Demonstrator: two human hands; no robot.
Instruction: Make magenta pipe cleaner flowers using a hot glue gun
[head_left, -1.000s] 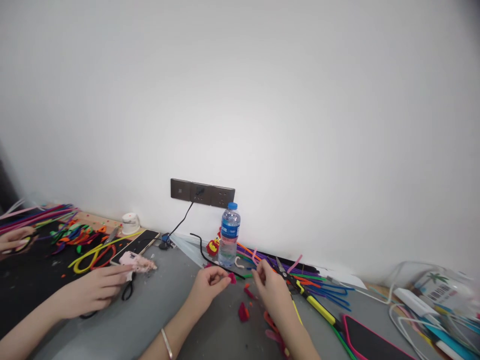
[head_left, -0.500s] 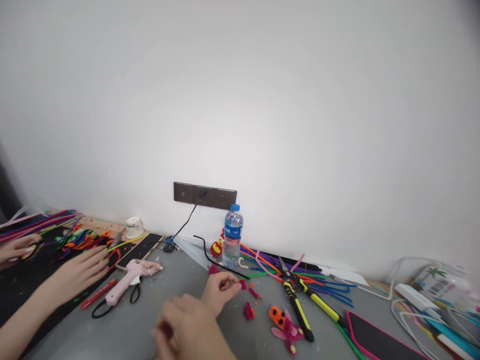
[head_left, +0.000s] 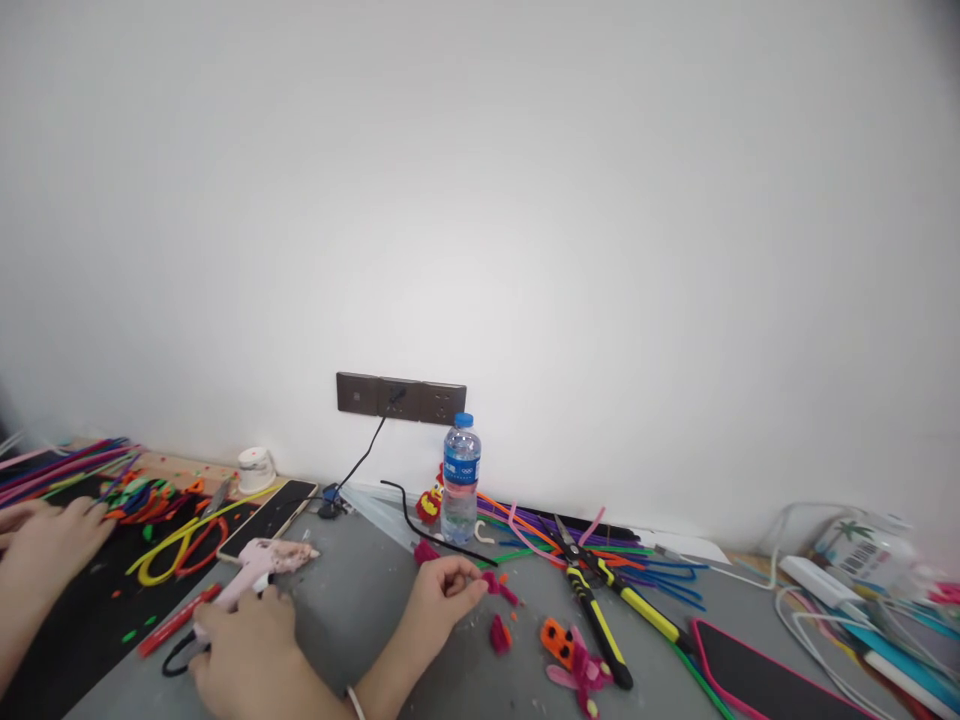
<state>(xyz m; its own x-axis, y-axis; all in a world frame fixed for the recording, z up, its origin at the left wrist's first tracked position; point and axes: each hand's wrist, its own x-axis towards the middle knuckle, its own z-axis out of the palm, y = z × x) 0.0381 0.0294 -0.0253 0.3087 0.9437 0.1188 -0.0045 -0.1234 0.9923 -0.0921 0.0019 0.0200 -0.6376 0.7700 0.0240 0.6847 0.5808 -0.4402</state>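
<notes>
Right hand (head_left: 247,640) has reached the glue gun (head_left: 256,566)

Glue gun (head_left: 262,560) left of the bottle (head_left: 460,490), pliers (head_left: 588,603) right of it, sockets (head_left: 401,399) on the wall (head_left: 525,250) behind

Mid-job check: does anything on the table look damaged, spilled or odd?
The pink glue gun, left of the bottle, has a lumpy, discoloured front, as if crusted over. Loose green scraps litter the black mat. No liquid looks spilled.
</notes>
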